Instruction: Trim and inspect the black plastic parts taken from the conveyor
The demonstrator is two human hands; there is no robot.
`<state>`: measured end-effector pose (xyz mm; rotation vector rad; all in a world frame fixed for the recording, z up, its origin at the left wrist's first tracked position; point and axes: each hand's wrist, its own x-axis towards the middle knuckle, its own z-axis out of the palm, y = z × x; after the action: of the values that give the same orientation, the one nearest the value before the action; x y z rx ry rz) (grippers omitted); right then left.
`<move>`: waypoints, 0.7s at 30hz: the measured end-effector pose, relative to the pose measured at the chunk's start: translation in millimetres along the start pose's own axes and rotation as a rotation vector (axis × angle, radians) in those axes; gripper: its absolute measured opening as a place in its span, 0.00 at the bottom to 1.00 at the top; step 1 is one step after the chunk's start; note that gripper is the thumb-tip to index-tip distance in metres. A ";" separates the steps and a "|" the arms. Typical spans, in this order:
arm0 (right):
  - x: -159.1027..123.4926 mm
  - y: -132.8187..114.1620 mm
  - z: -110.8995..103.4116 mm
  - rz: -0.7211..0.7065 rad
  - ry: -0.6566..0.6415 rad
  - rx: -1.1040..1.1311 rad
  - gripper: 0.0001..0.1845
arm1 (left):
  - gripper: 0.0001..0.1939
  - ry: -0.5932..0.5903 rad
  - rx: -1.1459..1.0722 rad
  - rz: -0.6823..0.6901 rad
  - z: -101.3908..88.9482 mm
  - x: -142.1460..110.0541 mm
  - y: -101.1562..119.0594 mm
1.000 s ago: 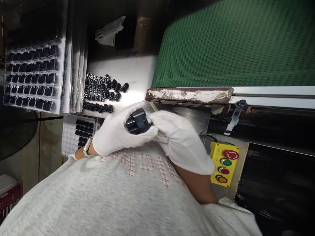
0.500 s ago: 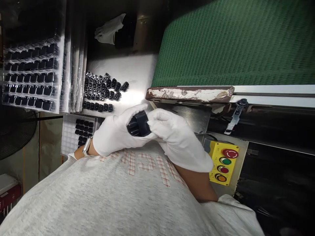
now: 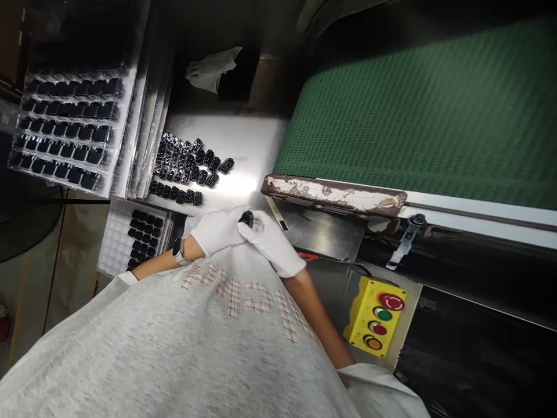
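Both hands wear white gloves and meet in front of my chest. A small glossy black plastic part (image 3: 246, 219) is gripped between them, mostly covered by the fingers. My left hand (image 3: 221, 231) closes on it from the left, with a watch on that wrist. From the right, my right hand (image 3: 268, 239) pinches the same part. Just beyond the hands, rows of similar black parts (image 3: 178, 165) lie on the metal table (image 3: 248, 139).
A stack of clear trays (image 3: 65, 128) filled with black parts stands at left. Below it is a partly filled white tray (image 3: 115, 232). A green conveyor belt (image 3: 404, 122) runs at right, above a yellow button box (image 3: 376, 316). A white glove (image 3: 213, 68) lies at the back.
My hands have drawn farther from the camera with the black part, which has turned and is now more covered by fingers. The whole view has shifted and tilted.
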<state>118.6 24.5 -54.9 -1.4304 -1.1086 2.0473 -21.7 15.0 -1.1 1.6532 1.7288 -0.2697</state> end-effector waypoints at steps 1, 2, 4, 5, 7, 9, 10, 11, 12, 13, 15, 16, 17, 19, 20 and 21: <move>6.3 4.5 0.4 0.019 -0.034 0.042 0.30 | 0.34 -0.001 -0.017 -0.012 2.6 4.2 -2.8; 12.8 8.1 0.9 0.037 -0.069 0.087 0.31 | 0.35 0.002 -0.035 -0.024 5.4 8.8 -6.2; 27.8 14.1 2.9 0.061 -0.126 0.153 0.32 | 0.34 0.019 -0.066 -0.040 11.6 19.7 -14.6; 36.7 17.1 4.9 0.067 -0.148 0.167 0.32 | 0.34 0.028 -0.077 -0.045 14.8 26.1 -19.9; 56.4 23.8 11.0 0.081 -0.193 0.165 0.31 | 0.33 0.039 -0.091 -0.058 20.9 39.7 -32.4; 76.1 30.7 19.9 0.110 -0.243 0.145 0.28 | 0.33 0.037 -0.091 -0.087 25.4 52.2 -46.5; 84.8 33.7 25.0 0.122 -0.265 0.127 0.27 | 0.33 0.034 -0.083 -0.108 26.9 57.3 -53.4; 92.2 36.0 30.1 0.129 -0.283 0.102 0.25 | 0.34 0.029 -0.072 -0.130 28.0 61.3 -59.9; 98.1 37.6 35.0 0.132 -0.294 0.071 0.24 | 0.34 0.025 -0.058 -0.150 28.8 64.5 -65.7; 102.6 38.4 39.4 0.129 -0.299 0.034 0.23 | 0.34 0.019 -0.042 -0.167 29.3 66.9 -70.5; 108.3 38.2 46.3 0.119 -0.289 -0.052 0.22 | 0.31 0.007 -0.010 -0.198 30.0 70.8 -76.9; 110.2 37.7 48.6 0.114 -0.277 -0.100 0.22 | 0.29 0.001 0.003 -0.216 30.3 72.6 -78.5; 111.9 37.1 50.3 0.110 -0.265 -0.149 0.22 | 0.27 -0.002 0.014 -0.237 30.4 74.5 -79.2; 115.8 36.2 52.1 0.104 -0.246 -0.248 0.22 | 0.23 0.002 0.030 -0.285 29.9 77.2 -78.5; 118.1 36.0 52.7 0.103 -0.242 -0.298 0.22 | 0.21 0.010 0.034 -0.305 28.9 77.3 -77.5; 120.5 35.8 53.3 0.102 -0.240 -0.346 0.22 | 0.21 0.020 0.035 -0.322 27.4 75.9 -76.5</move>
<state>26.5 68.0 -146.0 -1.4467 -1.5828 2.2243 -77.7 46.1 -92.1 1.3991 2.0135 -0.4364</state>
